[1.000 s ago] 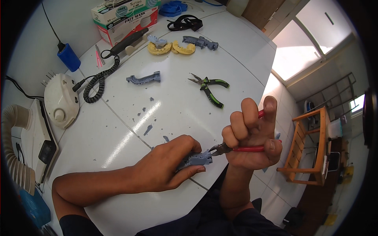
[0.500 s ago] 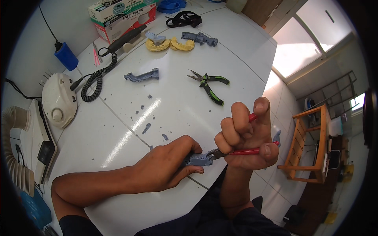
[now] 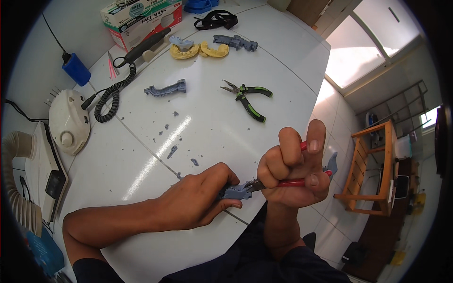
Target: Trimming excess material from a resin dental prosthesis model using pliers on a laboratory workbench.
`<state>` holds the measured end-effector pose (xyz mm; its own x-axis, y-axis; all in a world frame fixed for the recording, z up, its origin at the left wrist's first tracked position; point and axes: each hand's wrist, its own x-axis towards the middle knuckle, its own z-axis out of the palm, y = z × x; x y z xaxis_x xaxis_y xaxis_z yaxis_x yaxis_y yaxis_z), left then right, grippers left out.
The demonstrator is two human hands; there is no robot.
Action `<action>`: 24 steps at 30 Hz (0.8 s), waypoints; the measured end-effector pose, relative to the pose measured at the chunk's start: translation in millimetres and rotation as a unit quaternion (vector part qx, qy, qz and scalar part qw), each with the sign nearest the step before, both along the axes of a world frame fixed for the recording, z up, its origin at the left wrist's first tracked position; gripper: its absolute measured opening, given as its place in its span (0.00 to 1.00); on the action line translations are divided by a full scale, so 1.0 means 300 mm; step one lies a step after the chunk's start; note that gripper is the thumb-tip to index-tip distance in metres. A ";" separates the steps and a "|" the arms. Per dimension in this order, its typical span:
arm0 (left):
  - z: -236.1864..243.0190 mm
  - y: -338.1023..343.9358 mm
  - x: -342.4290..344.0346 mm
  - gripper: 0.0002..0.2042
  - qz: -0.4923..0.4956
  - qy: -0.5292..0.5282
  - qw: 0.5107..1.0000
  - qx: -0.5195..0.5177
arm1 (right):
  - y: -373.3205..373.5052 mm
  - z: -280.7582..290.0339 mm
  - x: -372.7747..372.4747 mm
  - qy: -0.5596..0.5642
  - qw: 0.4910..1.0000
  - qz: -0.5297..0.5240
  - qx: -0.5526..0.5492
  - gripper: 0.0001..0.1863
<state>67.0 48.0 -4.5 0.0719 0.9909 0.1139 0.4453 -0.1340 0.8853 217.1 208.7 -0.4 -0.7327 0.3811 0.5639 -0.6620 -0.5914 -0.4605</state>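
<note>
My left hand (image 3: 198, 197) rests on the table, its thumb and fingers closed around a small blue-grey dental model piece (image 3: 236, 192). Much of that piece is covered by the hand. In my right hand (image 3: 293, 165), palm turned up, is a pair of red-handled nippers (image 3: 293, 182). Fingers wrap one handle and the thumb bears on the other. The metal jaws touch the right end of the piece; whether they bite into it is too small to tell. Several blue-grey crumbs and a longer chip (image 3: 194, 162) lie just beyond my left hand.
Black-and-green pliers (image 3: 251, 102) lie ahead, beside another blue-grey model piece (image 3: 165, 88). Yellow dental casts (image 3: 214, 50) and mask boxes (image 3: 141, 21) stand farther back. At left are a white control unit (image 3: 69, 121), its coiled cord and a ribbed hose (image 3: 23, 188).
The right hand's handles sit slightly closer together, and its fingers have shifted a little. The left hand keeps its hold. The table scene has slid slightly left as the view moved.
</note>
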 end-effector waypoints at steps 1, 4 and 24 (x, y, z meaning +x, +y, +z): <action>0.005 0.004 0.012 0.21 -0.009 0.003 1.000 -0.029 | 0.003 0.003 0.017 0.000 1.000 0.000 -0.002 0.21; 0.013 0.035 0.034 0.23 -0.041 0.029 0.998 -0.026 | 0.017 0.024 0.068 0.007 1.000 -0.020 0.016 0.20; -0.004 0.149 0.141 0.19 -0.155 0.107 0.975 0.115 | -0.004 0.011 0.242 0.080 0.991 -0.088 0.067 0.15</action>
